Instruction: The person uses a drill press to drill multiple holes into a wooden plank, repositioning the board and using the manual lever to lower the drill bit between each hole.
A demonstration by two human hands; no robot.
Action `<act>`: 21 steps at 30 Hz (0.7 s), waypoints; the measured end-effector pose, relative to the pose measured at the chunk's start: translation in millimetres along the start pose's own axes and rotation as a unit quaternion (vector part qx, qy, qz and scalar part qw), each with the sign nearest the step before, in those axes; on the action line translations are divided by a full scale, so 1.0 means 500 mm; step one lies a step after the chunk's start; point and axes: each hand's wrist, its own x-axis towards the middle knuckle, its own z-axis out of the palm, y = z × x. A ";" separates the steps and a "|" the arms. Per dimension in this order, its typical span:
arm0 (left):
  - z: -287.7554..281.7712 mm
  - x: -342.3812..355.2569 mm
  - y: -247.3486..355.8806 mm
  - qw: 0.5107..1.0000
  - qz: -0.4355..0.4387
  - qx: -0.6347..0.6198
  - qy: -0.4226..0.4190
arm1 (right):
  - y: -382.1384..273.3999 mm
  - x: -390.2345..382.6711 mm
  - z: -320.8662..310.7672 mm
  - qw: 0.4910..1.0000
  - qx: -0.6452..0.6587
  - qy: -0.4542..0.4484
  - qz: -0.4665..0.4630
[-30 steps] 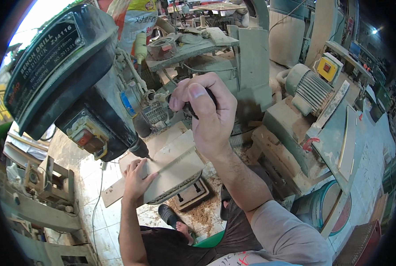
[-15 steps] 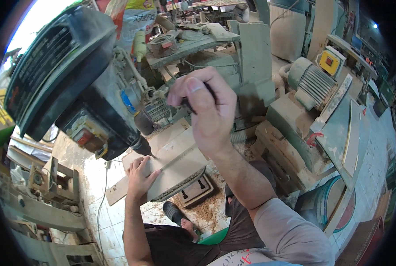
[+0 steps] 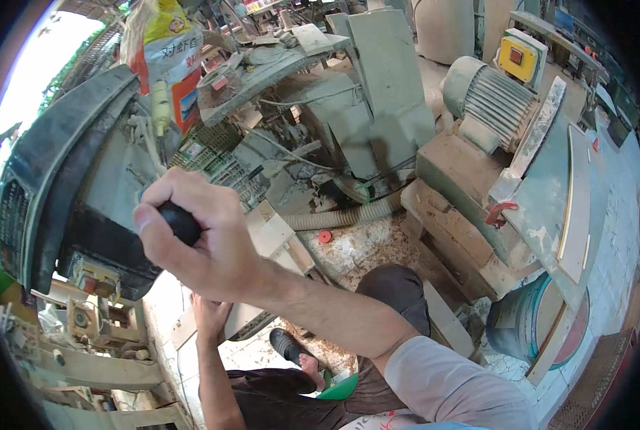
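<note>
So the black knob [image 3: 181,223] is now over by the drill press [image 3: 108,190], and your right hand [image 3: 199,231] is closed around it, thumb and fingers wrapped on. Half a second ago that fist was up over the pale board [image 3: 242,315] — now it's dropped and swung left, and your whole forearm lies across the view. My guess is the handle got pulled round, so the bit has probably moved too, but your arm hides the chuck and tip, so I can't tell how deep it sits, if it's in at all.

The board is below that forearm, with only bits of it peeking out. Your left hand [image 3: 209,314] is at its near side, but the fingers are mostly covered — can't tell if they're pressing flat or gripping.

Further out, your view has shifted a bit, so a red round piece [image 3: 325,236] shows on the dusty floor [image 3: 370,251] beside a ridged hose [image 3: 352,215]. Behind that there's a cluttered desk [image 3: 262,87], and off right a finned motor [image 3: 495,107].
</note>
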 end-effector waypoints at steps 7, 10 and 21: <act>-0.003 0.001 0.052 0.990 -0.038 -0.128 0.035 | -0.003 0.006 0.005 0.999 0.012 0.032 -0.002; 0.011 -0.003 0.035 0.981 -0.087 -0.172 0.031 | -0.009 0.006 0.006 0.999 0.003 0.034 0.001; 0.001 -0.001 0.009 0.990 -0.046 -0.130 -0.014 | -0.012 0.030 -0.008 0.990 -0.093 0.036 -0.099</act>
